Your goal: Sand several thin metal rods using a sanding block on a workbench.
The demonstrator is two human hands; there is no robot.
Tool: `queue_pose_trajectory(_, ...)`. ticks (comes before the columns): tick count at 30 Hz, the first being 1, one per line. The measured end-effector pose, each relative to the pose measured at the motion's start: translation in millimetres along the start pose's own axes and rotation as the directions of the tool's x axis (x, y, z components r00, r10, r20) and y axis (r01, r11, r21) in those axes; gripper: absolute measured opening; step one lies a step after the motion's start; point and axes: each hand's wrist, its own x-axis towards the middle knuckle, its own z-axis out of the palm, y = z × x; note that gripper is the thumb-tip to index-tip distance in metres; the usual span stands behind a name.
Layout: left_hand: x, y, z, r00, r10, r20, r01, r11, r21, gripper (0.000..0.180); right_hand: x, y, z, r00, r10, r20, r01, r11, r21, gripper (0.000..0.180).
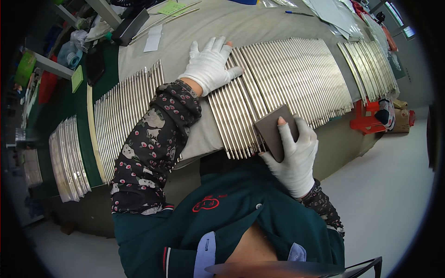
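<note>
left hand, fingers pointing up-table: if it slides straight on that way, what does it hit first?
Probably nothing soon. The left hand lies flat on the row of metal rods; past its fingertips there is only bare grey table cover. The green paper lies off to the left of that line.

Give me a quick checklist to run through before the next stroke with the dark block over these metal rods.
1. Left hand pressed flat on the row of metal rods: ok, palm down with fingers spread.
2. Dark rectangular block held in the right hand: ok, fingers wrap its lower edge.
3. Block on the rods: ok, it lies at their near ends.
4. Rods lying side by side: ok, no rod crossed in the main row.
5. Gloves whole: not ok, a bare fingertip shows through on each hand.
6. Wear on the block's working face: cannot tell, it faces down.
</note>
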Motion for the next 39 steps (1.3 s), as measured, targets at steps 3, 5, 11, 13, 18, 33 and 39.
queue_pose_trajectory(3, 0.5, 0.9, 1.3, 0.997, 0.019, 0.079, -0.022, 0.999, 0.042, 0.077, 3.7, 3.0, -6.8, 0.999, 0.034, 0.006, -0.034, 0.998, 0.052, 0.083)
queue_pose_trajectory(5, -1.2, -1.4, 3.9, 0.998, 0.018, 0.059, -0.019, 1.0, 0.023, 0.077, 7.0, 1.6, -9.6, 0.997, 0.063, 0.043, -0.064, 0.997, 0.037, 0.073)
queue_pose_trajectory(11, -0.5, 2.6, -3.1, 0.997, 0.013, 0.082, -0.016, 0.999, 0.044, 0.078, 22.7, -10.5, -7.5, 0.996, -0.009, 0.086, 0.015, 0.998, -0.065, 0.062)
queue_pose_trajectory(13, -1.1, 3.9, -8.7, 0.996, 0.007, 0.093, -0.012, 0.999, 0.053, 0.078, 45.9, -15.0, 3.1, 0.997, -0.02, 0.072, 0.026, 0.996, -0.082, 0.06)
queue_pose_trajectory(18, 0.9, -0.2, -0.5, 0.997, 0.011, 0.078, -0.013, 0.999, 0.033, 0.077, 53.6, -13.3, 7.9, 0.995, -0.084, 0.06, 0.091, 0.989, -0.119, 0.057)
queue_pose_trajectory(33, -1.9, -1.6, 1.6, 0.997, 0.007, 0.079, -0.013, 0.997, 0.076, 0.079, 13.2, 8.3, -22.4, 0.996, -0.01, 0.085, 0.01, 1.0, -0.001, 0.062)
queue_pose_trajectory(39, -1.2, -3.0, 1.9, 0.997, 0.023, 0.078, -0.029, 0.997, 0.072, 0.079, 13.0, 5.2, -18.0, 0.998, 0.036, 0.06, -0.034, 0.999, -0.026, 0.062)
